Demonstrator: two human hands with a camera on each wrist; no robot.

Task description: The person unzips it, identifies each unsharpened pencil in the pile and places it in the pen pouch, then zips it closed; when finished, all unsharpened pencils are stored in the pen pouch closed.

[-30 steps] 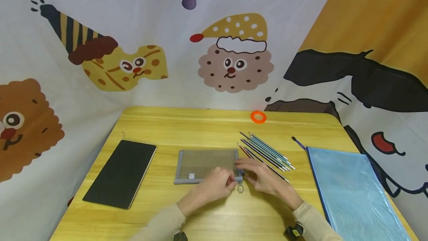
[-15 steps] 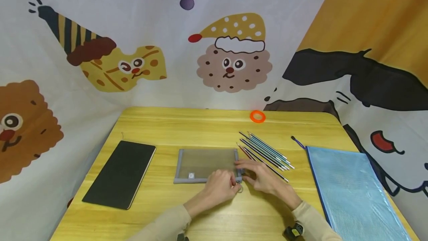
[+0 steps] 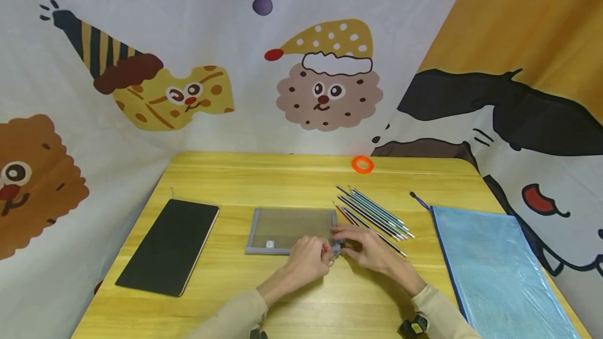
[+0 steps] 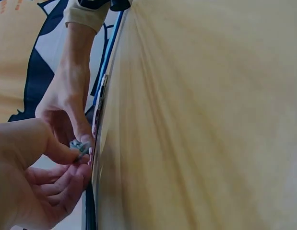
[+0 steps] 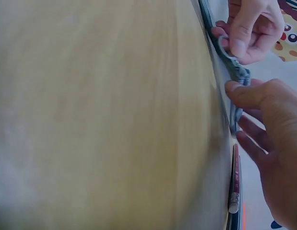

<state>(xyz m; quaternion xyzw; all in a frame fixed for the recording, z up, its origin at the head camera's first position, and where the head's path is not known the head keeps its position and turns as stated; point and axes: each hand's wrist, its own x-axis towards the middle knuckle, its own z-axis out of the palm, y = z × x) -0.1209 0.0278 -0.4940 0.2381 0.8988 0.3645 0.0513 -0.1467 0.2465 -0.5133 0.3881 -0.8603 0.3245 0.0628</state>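
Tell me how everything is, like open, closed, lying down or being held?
Black notebook: closed, lying flat.
Grey-edged pouch: lying mostly flat, held at its near right corner; can't tell if it's open.
Pencils: lying loose in a slanted bunch.
Orange ring: lying flat.
Blue bag: lying flat; can't tell if it's closed.
Left fingers: pinching at the pouch's corner.
Right fingers: holding the pouch's right end.

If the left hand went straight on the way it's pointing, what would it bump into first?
The left hand would probably meet the right hand, close ahead at one end of the gray-edged pouch, though exact depth is hard to judge.
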